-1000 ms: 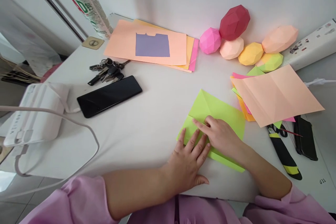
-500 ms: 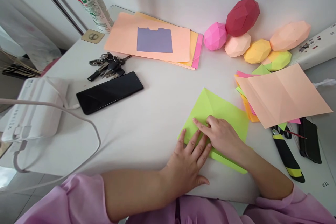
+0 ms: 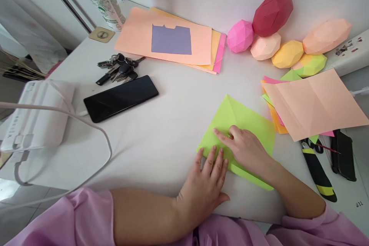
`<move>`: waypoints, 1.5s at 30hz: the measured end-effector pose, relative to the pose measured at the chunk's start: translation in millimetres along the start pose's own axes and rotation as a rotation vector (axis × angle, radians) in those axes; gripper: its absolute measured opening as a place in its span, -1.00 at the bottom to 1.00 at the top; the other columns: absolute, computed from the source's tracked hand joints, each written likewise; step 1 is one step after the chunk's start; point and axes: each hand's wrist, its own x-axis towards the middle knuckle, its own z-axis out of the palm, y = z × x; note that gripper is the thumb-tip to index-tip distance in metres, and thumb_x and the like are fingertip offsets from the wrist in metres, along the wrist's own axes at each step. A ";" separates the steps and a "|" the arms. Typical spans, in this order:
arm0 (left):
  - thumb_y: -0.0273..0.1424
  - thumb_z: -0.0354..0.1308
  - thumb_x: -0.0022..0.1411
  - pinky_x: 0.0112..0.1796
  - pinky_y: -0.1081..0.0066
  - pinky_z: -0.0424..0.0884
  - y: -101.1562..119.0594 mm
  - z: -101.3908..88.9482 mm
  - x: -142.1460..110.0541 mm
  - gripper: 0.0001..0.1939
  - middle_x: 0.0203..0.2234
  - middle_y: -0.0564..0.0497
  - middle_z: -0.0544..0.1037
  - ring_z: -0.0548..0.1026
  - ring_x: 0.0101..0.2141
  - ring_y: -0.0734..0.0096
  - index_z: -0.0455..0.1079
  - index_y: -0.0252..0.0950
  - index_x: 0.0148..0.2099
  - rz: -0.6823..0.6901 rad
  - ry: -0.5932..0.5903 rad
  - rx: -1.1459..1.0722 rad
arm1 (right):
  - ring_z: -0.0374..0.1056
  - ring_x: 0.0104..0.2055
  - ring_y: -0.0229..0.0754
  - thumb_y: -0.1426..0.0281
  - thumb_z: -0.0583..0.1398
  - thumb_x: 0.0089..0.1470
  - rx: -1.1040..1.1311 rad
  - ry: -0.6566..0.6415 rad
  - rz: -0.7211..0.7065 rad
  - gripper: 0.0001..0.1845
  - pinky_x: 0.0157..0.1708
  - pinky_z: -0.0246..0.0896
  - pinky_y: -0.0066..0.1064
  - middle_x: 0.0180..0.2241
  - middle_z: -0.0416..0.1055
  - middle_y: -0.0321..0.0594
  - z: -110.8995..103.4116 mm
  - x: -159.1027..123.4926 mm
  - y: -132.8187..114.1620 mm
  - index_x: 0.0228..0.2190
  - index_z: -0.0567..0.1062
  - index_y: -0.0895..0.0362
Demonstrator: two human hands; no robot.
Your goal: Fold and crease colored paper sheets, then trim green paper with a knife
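Note:
A light-green sheet of paper (image 3: 245, 117) with creases and a folded lower edge lies flat on the white table. My left hand (image 3: 206, 180) rests palm down at its lower-left edge, fingers stretched out and fingertips on the paper. Over the middle of the sheet is my right hand (image 3: 245, 144), its index finger extended to the left and touching the paper, the other fingers curled under. Neither hand grips anything. Part of the paper is hidden beneath both hands.
Right of the sheet lie a creased peach paper (image 3: 317, 102), a cutter knife (image 3: 319, 177) and a black case (image 3: 344, 157). Faceted paper shapes (image 3: 272, 13) stand behind. Stacked papers (image 3: 198, 46), keys (image 3: 122, 69), a phone (image 3: 121, 98) and a white power bank (image 3: 40, 115) are leftward.
My left fingers have drawn back slightly down and left along the paper, away from my right hand. My right hand keeps its pose on the sheet. The view has shifted a little.

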 end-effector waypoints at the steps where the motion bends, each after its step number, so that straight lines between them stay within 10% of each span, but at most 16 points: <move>1: 0.09 -0.08 0.26 0.11 -0.11 0.16 0.7 -0.6 -0.8 -0.26 0.24 -0.23 0.23 0.18 0.22 -0.10 0.24 -0.37 0.25 -0.003 0.004 0.007 | 0.11 -0.51 -0.26 0.67 0.02 0.03 0.005 0.005 0.001 -0.29 -0.47 -0.06 -0.43 -0.42 0.19 -0.24 0.3 -0.1 0.3 0.19 0.26 0.00; 45: -0.01 -0.16 0.35 -0.04 -0.04 0.36 6.6 -4.6 -5.6 -0.37 0.15 -0.26 0.36 0.29 0.13 0.01 0.27 -0.35 0.23 -0.046 0.034 0.157 | 0.01 -0.55 -0.31 0.70 0.01 0.01 -0.147 0.032 -0.038 -0.30 -0.50 -0.12 -0.48 -0.47 0.10 -0.29 -5.4 1.3 -5.0 0.15 0.32 0.02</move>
